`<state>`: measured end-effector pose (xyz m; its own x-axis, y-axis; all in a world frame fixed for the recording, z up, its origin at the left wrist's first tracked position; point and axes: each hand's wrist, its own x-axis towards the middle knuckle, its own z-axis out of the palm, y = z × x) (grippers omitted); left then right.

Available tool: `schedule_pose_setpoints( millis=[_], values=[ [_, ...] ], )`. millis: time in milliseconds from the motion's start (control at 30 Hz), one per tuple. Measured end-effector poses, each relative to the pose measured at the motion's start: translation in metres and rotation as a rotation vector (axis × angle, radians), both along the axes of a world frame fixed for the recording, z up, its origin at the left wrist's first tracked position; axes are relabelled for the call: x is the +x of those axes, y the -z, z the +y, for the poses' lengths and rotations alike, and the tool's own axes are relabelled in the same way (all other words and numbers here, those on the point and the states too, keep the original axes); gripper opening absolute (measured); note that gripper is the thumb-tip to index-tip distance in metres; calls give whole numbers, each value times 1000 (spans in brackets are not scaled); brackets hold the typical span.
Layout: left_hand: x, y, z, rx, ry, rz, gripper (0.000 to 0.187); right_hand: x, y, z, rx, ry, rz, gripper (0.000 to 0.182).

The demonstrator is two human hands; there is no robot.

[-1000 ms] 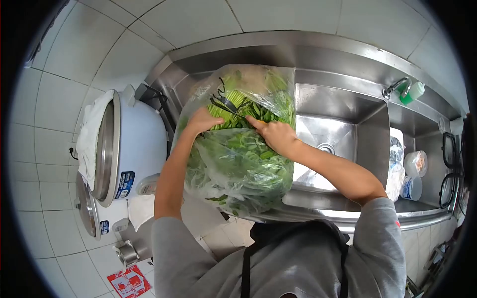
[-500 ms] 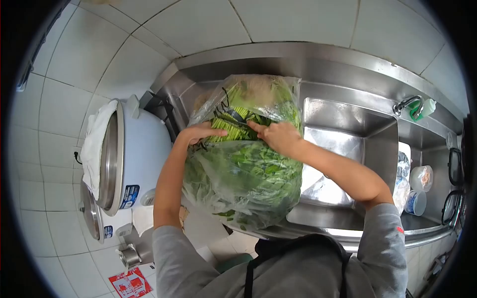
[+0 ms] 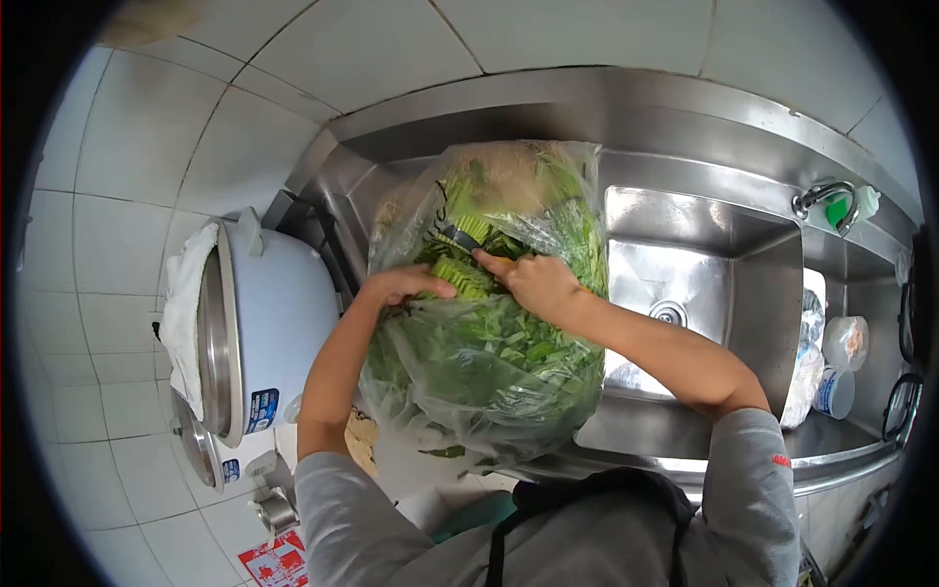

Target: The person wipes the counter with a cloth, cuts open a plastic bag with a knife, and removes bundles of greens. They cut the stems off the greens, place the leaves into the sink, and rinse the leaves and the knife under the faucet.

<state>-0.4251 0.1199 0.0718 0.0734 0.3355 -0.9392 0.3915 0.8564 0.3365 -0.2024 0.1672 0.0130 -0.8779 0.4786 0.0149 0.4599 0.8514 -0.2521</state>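
A large clear plastic bag (image 3: 430,377) stuffed with leafy greens (image 3: 523,338) lies torn open on the sink ledge. Through the opening show bundled green stems (image 3: 465,282). My right hand (image 3: 543,289) grips a knife (image 3: 460,238) with an orange handle, its dark blade lying across the stems and pointing up-left. At the left side of the opening, my left hand (image 3: 406,284) is closed on the stems, its thumb pressed against them; some of its fingers are hidden by the greens and bag.
A steel sink basin (image 3: 670,254) lies to the right, with a faucet (image 3: 827,203) behind it. Plastic tubs (image 3: 834,391) stand in the far-right basin. On the left is a big rice cooker (image 3: 284,323) with a white cloth (image 3: 186,323) over its lid.
The knife blade now shows more clearly, crossing the stems up-left. My left hand has shifted slightly lower with a bundle of stems. The view has shifted slightly.
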Motion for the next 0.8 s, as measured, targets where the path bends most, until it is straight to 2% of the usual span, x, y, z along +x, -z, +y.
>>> schedule_pose_setpoints(
  millis=[100, 167, 233, 300, 367, 533, 600, 667, 733, 767, 800],
  values=[
    [-28, 11, -8, 92, 67, 56, 92, 20, -19, 14, -238, -38, 37, 50],
    [-55, 33, -14, 146, 128, 199, 104, 44, -31, 17, -250, -3, 49, 49],
    [-45, 8, -15, 182, 71, 137, 105, 71, -46, 18, -257, 26, 53, 47],
    [-39, -3, -18, 224, 13, 75, 106, 96, -62, 14, -374, 43, -65, 48],
    [-34, -6, -19, 318, 57, 322, 102, 106, -58, 9, -371, 62, -24, 48],
    [-3, -34, -5, 241, 100, 450, 95, 110, -66, 18, -418, 91, -23, 46],
    [-1, -38, -4, 203, 141, 473, 93, 112, -68, 31, -433, 21, 36, 41],
    [-7, -30, -5, 233, 135, 475, 91, 113, -94, 52, -459, 30, -55, 40],
    [-14, -20, -7, 251, 115, 496, 92, 115, -111, 71, -202, -181, -63, 40],
    [-19, -16, -7, 276, 97, 515, 93, 117, -128, 77, -201, -182, -65, 40],
    [-14, -23, -5, 277, 96, 513, 93, 115, -166, 76, -461, -59, -269, 38]
  ],
)
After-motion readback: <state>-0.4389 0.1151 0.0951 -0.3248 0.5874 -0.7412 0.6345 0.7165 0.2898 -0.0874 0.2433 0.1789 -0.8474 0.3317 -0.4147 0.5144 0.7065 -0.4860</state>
